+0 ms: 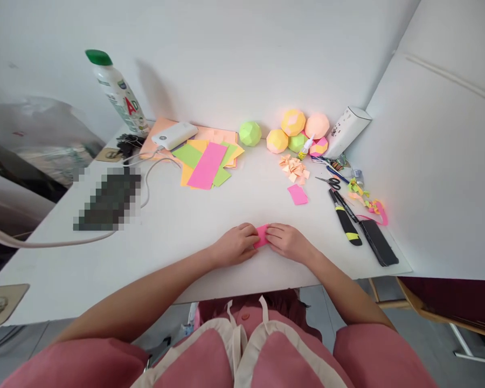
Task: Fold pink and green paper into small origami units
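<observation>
A small piece of pink paper (262,236) lies near the table's front edge, between my two hands. My left hand (236,245) grips its left side with bent fingers. On the right side, the fingertips of my right hand (288,242) press on the paper. Fingers cover both ends, so any fold there is hidden. Just beyond my right hand is a second pink paper piece (298,194). Behind that sits a small pile of peach paper pieces (295,169).
Folded paper balls (293,123) and a small glue bottle (305,148) stand by the wall. Scissors (329,182), a utility knife (346,220) and a black case (378,242) lie right. Coloured sheets (207,166), a power bank (174,136) and a tall bottle (119,94) are left.
</observation>
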A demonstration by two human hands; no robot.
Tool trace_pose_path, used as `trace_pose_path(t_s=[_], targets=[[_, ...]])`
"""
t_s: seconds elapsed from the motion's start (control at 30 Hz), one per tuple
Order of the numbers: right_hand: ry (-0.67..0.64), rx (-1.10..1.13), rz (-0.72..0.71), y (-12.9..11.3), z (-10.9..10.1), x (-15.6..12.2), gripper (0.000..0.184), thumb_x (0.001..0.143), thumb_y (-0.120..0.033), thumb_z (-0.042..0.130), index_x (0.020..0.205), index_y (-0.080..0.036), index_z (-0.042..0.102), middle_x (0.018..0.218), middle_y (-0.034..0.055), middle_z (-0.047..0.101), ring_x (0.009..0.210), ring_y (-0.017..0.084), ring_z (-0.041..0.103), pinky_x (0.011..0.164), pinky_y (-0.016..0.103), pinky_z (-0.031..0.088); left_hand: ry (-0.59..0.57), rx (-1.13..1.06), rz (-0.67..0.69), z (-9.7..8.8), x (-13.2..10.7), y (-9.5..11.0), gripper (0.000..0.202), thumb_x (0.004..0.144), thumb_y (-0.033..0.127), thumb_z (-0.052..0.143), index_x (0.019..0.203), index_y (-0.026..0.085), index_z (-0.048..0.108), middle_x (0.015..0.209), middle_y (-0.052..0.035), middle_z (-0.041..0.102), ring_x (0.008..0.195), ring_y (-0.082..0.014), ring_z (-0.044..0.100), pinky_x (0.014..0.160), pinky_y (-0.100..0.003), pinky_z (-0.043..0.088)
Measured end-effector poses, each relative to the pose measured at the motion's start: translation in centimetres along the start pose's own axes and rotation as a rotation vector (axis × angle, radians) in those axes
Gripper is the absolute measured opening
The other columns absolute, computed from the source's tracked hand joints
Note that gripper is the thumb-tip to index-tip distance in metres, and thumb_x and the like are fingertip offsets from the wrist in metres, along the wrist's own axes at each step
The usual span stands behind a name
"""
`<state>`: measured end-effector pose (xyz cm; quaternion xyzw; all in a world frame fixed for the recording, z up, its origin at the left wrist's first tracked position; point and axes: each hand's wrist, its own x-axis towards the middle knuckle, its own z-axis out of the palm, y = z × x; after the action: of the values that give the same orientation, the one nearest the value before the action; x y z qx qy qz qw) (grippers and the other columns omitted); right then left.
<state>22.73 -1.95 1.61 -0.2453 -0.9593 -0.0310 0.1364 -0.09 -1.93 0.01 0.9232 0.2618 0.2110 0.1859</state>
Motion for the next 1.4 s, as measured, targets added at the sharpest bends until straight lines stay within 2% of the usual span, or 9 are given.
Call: trace_pose_path(t_s=[0.17,0.3,0.4,0.57,0.7,0.8,1.03,1.23,1.4], targets=[[-0.104,-0.065,-0.102,1.1,0.0,0.9,0.019,0.090,-0.014,0.045,0.079,-0.015,0.060,0.076,0.0057,0.064,0.082,0.016,0.060,0.069,0.029,0.052,0.036,0.019,-0.025,0.6,0.3,0.0,0.014,0.086,0.025,0.053,0.091,0.014,0.062,0.095,-0.0104,0.059,0.091,-0.0219,0.054,0.083,-0.035,0.048],[-0.058,0.039,-0.023,1.5,0.0,1.0,0.021,0.087,-0.015,0.044,0.075,-0.017,0.061,0.071,0.0032,0.065,0.073,0.014,0.059,0.068,0.027,0.050,0.086,-0.115,-0.129,1.3,0.8,0.0,0.013,0.085,0.024,0.052,0.085,0.015,0.061,0.092,-0.0113,0.060,0.091,-0.0239,0.055,0.084,-0.040,0.047],[-0.017,0.068,0.060,1.6,-0.3,1.2,0.021,0.085,-0.014,0.044,0.082,-0.018,0.064,0.072,0.0023,0.067,0.069,0.013,0.060,0.066,0.025,0.049,0.146,-0.218,-0.207,1.5,1.0,-0.1,0.019,0.089,0.025,0.045,0.082,0.016,0.061,0.087,-0.0095,0.061,0.088,-0.0221,0.056,0.084,-0.040,0.046],[0.052,0.413,0.333,1.5,-0.6,3.3,0.014,0.080,-0.019,0.054,0.082,-0.020,0.067,0.075,-0.0003,0.070,0.066,0.012,0.061,0.065,0.024,0.047,0.270,-0.399,-0.360,0.9,0.9,-0.3,0.024,0.090,0.032,0.043,0.079,0.017,0.058,0.080,-0.0054,0.061,0.072,-0.0152,0.056,0.065,-0.028,0.047],[0.096,0.666,0.413,1.1,-0.3,5.7,0.013,0.080,-0.019,0.053,0.080,-0.018,0.066,0.079,0.0001,0.070,0.072,0.011,0.063,0.068,0.022,0.048,0.351,-0.541,-0.480,0.0,0.6,-0.2,0.028,0.088,0.039,0.044,0.075,0.017,0.055,0.069,-0.0009,0.057,0.061,-0.0123,0.052,0.055,-0.024,0.043],[0.145,0.828,0.495,0.8,0.1,6.3,0.011,0.077,-0.020,0.055,0.078,-0.017,0.066,0.078,0.0009,0.069,0.072,0.012,0.062,0.066,0.023,0.048,0.389,-0.613,-0.529,-0.5,0.5,0.0,0.027,0.086,0.039,0.046,0.073,0.017,0.052,0.065,0.0013,0.052,0.058,-0.0104,0.047,0.052,-0.022,0.039],[0.178,0.912,0.579,0.2,0.5,5.3,0.011,0.074,-0.023,0.056,0.073,-0.017,0.065,0.073,0.0007,0.067,0.066,0.012,0.058,0.061,0.023,0.045,0.378,-0.696,-0.543,-0.5,0.5,0.4,0.024,0.083,0.037,0.050,0.068,0.017,0.050,0.062,0.0029,0.049,0.056,-0.0093,0.042,0.052,-0.022,0.035],[0.188,0.937,0.573,-0.7,0.7,5.5,0.009,0.070,-0.020,0.053,0.068,-0.017,0.061,0.069,-0.0003,0.065,0.064,0.012,0.057,0.061,0.023,0.045,0.418,-0.652,-0.469,-1.0,0.4,1.0,0.019,0.079,0.030,0.053,0.065,0.018,0.053,0.070,-0.0010,0.055,0.066,-0.0131,0.050,0.065,-0.027,0.041],[0.193,0.948,0.596,0.7,0.4,4.8,0.004,0.066,-0.018,0.056,0.064,-0.018,0.060,0.061,-0.0027,0.060,0.058,0.010,0.054,0.056,0.022,0.043,0.484,-0.647,-0.435,-1.1,0.2,0.5,0.019,0.076,0.029,0.055,0.061,0.019,0.050,0.069,-0.0010,0.055,0.066,-0.0136,0.050,0.064,-0.027,0.040]])
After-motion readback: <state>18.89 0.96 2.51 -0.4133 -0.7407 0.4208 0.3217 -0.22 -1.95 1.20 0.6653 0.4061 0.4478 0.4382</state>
